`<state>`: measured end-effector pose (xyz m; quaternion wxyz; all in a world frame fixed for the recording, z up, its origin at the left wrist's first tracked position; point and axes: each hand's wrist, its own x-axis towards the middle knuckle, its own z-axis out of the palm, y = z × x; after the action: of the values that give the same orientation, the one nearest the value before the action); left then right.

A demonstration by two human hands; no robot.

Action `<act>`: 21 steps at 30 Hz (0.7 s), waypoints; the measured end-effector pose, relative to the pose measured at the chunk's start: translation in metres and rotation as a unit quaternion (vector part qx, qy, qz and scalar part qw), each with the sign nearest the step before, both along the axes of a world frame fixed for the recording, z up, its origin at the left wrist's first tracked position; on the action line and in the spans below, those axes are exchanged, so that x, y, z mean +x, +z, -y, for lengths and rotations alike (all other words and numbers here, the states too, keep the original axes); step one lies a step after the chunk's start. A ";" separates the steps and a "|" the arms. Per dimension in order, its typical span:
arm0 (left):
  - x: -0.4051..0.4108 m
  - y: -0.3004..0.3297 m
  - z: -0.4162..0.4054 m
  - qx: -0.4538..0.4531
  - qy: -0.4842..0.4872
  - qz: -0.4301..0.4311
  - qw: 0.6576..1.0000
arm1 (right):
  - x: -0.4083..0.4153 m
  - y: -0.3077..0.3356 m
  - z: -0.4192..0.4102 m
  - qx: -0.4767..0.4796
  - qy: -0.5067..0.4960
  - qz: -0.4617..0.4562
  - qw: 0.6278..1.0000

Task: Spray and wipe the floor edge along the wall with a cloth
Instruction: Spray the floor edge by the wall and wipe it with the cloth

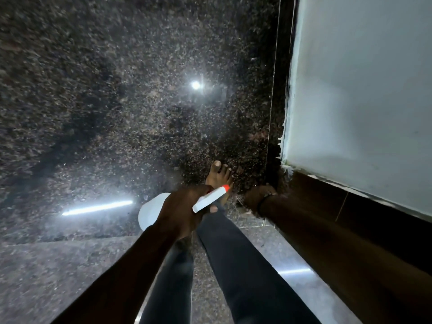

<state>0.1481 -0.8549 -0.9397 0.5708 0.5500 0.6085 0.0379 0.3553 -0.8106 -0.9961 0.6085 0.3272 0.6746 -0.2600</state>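
Observation:
My left hand (pixel 181 210) grips a white spray bottle (pixel 152 211). Its white trigger head with an orange nozzle tip (pixel 211 198) points right toward the wall corner. My right hand (pixel 258 195), a dark band on its wrist, reaches down to the floor edge (pixel 271 146) at the corner where the dark skirting (pixel 327 199) meets the speckled granite floor (pixel 117 113). Its fingers are blurred and dark; I cannot see a cloth in it.
The pale wall (pixel 362 90) fills the right side, with a dark strip at its foot. My bare foot (pixel 219 176) and dark-trousered legs (pixel 233 265) stand between my arms. Ceiling lights reflect off the glossy floor.

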 end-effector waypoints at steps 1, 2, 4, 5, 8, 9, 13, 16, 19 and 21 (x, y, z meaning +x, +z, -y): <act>0.001 0.001 -0.006 0.007 0.002 0.002 1.000 | -0.001 0.006 0.000 -0.016 0.007 -0.006 1.000; 0.001 0.002 -0.011 0.010 -0.001 0.002 1.000 | -0.002 0.002 0.002 -0.029 0.011 -0.015 0.999; 0.002 0.002 -0.022 0.024 -0.010 -0.006 1.000 | -0.003 0.007 -0.002 -0.053 0.019 -0.029 0.998; 0.003 0.001 -0.026 0.028 -0.022 -0.013 0.999 | -0.001 0.008 -0.001 -0.071 0.020 -0.029 0.997; 0.007 -0.001 -0.036 0.025 -0.050 -0.023 0.998 | -0.001 0.016 -0.004 -0.057 -0.002 -0.065 0.996; 0.008 -0.003 -0.037 0.026 -0.045 -0.020 0.998 | 0.002 0.017 -0.005 -0.046 -0.009 -0.068 0.997; 0.008 -0.001 -0.049 0.038 -0.024 -0.005 0.999 | 0.010 0.018 -0.012 0.011 0.010 -0.086 0.996; 0.007 0.001 -0.057 0.025 -0.007 0.008 1.000 | 0.017 0.006 -0.025 0.075 -0.017 -0.099 0.992; 0.007 -0.006 -0.063 0.037 -0.001 0.009 0.999 | 0.021 -0.005 -0.050 0.203 0.027 -0.121 0.971; 0.005 -0.012 -0.066 0.045 -0.005 -0.002 0.999 | 0.027 -0.018 -0.063 0.124 0.024 -0.064 0.990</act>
<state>0.1526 -0.7891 -0.9517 0.5444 0.5784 0.6044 0.0613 0.3823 -0.7473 -1.0138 0.5250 0.3667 0.7466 -0.1803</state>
